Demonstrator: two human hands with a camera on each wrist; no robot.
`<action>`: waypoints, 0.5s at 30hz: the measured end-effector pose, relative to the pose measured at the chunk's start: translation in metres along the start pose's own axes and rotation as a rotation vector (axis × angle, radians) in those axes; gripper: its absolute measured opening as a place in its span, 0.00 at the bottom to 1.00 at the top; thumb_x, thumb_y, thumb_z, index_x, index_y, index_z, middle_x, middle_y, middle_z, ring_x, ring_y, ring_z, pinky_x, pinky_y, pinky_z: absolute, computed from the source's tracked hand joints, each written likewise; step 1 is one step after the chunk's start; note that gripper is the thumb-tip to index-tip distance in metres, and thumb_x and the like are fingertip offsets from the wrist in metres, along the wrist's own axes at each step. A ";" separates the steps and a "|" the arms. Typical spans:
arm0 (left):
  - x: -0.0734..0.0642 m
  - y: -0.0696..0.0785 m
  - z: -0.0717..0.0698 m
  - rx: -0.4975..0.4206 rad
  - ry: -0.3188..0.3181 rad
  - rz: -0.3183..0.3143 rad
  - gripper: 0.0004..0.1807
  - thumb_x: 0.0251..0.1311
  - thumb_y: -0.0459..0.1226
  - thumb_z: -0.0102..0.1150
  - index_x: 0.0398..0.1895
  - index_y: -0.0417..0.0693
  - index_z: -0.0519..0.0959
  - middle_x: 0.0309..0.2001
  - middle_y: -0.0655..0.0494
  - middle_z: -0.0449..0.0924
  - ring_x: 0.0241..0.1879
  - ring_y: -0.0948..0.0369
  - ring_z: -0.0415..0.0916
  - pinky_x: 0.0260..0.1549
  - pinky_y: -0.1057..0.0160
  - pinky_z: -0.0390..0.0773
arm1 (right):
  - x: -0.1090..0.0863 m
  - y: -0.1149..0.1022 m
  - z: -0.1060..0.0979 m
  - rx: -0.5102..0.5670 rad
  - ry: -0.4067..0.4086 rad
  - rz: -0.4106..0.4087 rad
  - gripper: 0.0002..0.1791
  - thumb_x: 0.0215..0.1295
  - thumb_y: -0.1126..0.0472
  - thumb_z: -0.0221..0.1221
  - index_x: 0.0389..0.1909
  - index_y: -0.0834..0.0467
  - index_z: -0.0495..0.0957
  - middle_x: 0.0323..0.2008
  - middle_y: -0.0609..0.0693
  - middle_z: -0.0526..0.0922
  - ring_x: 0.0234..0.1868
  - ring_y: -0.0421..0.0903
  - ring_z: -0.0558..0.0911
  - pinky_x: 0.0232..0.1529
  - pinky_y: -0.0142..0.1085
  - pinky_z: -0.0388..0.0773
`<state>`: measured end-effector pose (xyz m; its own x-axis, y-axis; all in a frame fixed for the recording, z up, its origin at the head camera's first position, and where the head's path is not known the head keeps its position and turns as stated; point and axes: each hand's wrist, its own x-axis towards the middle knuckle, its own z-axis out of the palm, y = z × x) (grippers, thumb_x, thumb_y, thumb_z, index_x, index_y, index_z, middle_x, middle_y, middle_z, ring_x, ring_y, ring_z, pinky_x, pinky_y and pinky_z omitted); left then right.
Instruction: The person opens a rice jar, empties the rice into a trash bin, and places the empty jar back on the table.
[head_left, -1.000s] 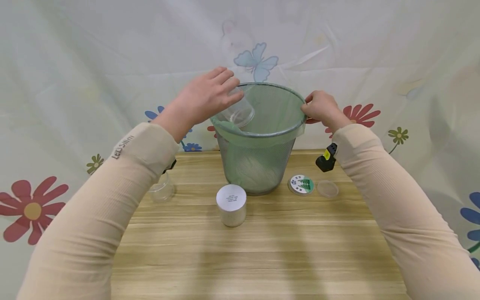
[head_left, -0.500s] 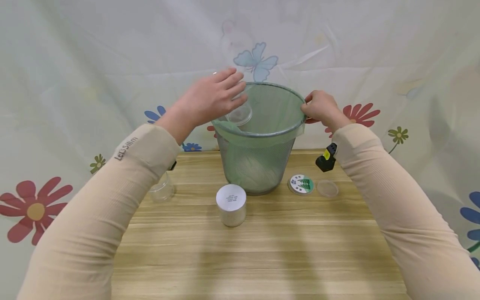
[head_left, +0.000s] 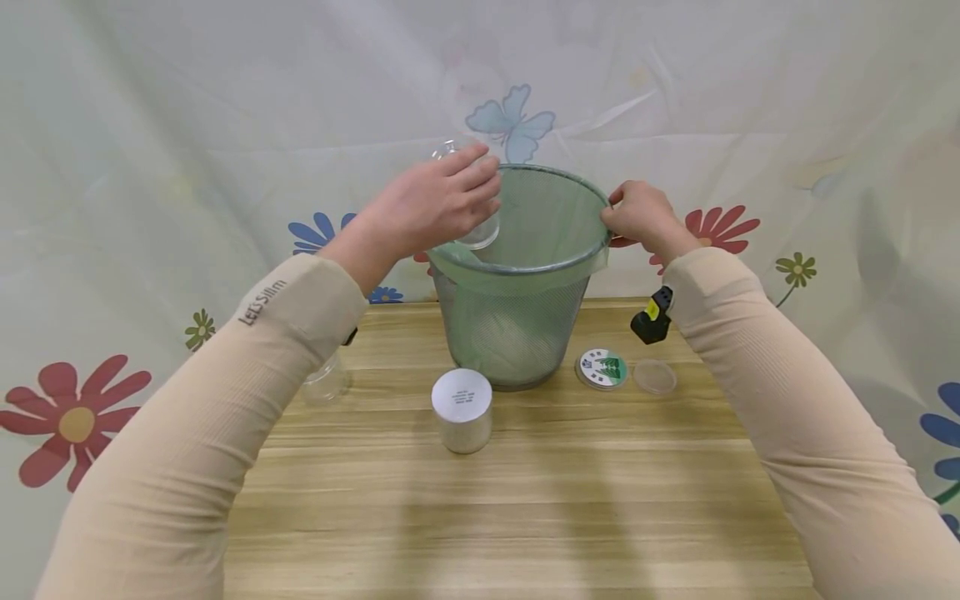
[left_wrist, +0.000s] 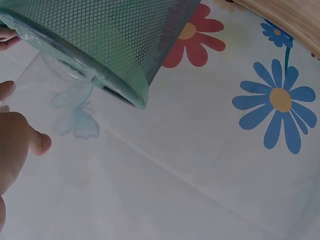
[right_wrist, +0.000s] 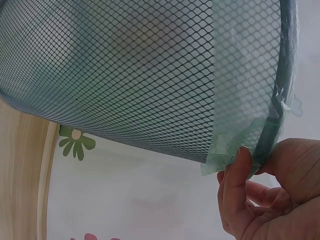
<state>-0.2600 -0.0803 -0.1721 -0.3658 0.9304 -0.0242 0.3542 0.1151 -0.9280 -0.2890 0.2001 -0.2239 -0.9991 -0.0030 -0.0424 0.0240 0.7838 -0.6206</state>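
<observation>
A mesh trash bin (head_left: pixel 517 333) lined with a thin green bag (head_left: pixel 551 200) stands at the back of the table. My left hand (head_left: pixel 431 204) holds a clear plastic cup (head_left: pixel 483 233) at the bin's left rim, its round mouth tipped down into the opening. In the left wrist view, the clear cup (left_wrist: pixel 67 72) tilts past the rim, and my thumb is on its side. My right hand (head_left: pixel 645 218) pinches the bin's right rim together with the folded-over bag edge. Whether anything is in the cup, I cannot tell.
A round container with a white top (head_left: pixel 462 408) stands in front of the bin. To its right lie a green-and-white printed disc (head_left: pixel 602 369) and a clear round lid (head_left: pixel 655 377). Another clear container (head_left: pixel 326 383) is partly behind my left sleeve. A patterned curtain (head_left: pixel 750 100) hangs behind.
My left hand has shifted slightly right and tipped the clear cup further mouth-down at the bin's rim. My right hand has stayed on the rim.
</observation>
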 end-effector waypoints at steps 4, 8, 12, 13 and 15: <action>0.001 0.001 -0.001 0.024 -0.009 0.029 0.44 0.36 0.42 0.74 0.61 0.42 0.65 0.61 0.44 0.65 0.64 0.49 0.57 0.68 0.55 0.48 | -0.001 0.000 0.000 -0.003 0.001 0.000 0.24 0.65 0.61 0.43 0.58 0.71 0.60 0.47 0.66 0.71 0.26 0.40 0.82 0.41 0.40 0.80; 0.003 0.000 -0.003 0.045 -0.036 0.075 0.52 0.29 0.50 0.75 0.62 0.41 0.63 0.62 0.44 0.64 0.65 0.48 0.56 0.68 0.53 0.46 | -0.001 0.000 0.000 -0.011 0.001 0.004 0.24 0.66 0.61 0.42 0.58 0.71 0.60 0.47 0.66 0.72 0.26 0.39 0.81 0.42 0.41 0.80; 0.006 -0.001 -0.005 0.042 -0.075 0.105 0.54 0.29 0.52 0.75 0.64 0.42 0.62 0.63 0.44 0.63 0.67 0.48 0.53 0.68 0.52 0.45 | -0.002 0.000 -0.001 -0.010 0.001 0.000 0.24 0.65 0.61 0.42 0.59 0.71 0.59 0.47 0.66 0.72 0.26 0.40 0.82 0.42 0.41 0.79; 0.006 -0.002 -0.006 0.041 -0.081 0.106 0.51 0.34 0.51 0.74 0.64 0.43 0.62 0.63 0.44 0.63 0.67 0.48 0.52 0.68 0.52 0.45 | -0.002 0.000 -0.001 -0.011 0.002 -0.002 0.24 0.65 0.61 0.42 0.58 0.71 0.59 0.47 0.66 0.72 0.27 0.41 0.82 0.43 0.42 0.79; 0.007 -0.004 -0.006 0.030 -0.083 0.100 0.43 0.44 0.45 0.70 0.64 0.43 0.63 0.63 0.43 0.63 0.68 0.48 0.51 0.68 0.53 0.46 | -0.002 -0.001 0.000 -0.013 0.002 -0.005 0.24 0.65 0.61 0.42 0.59 0.72 0.59 0.47 0.66 0.71 0.29 0.44 0.83 0.43 0.42 0.79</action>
<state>-0.2587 -0.0718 -0.1664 -0.4004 0.9045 -0.1469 0.3669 0.0114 -0.9302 -0.2871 0.1998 -0.2231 -0.9993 -0.0058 -0.0378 0.0185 0.7920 -0.6102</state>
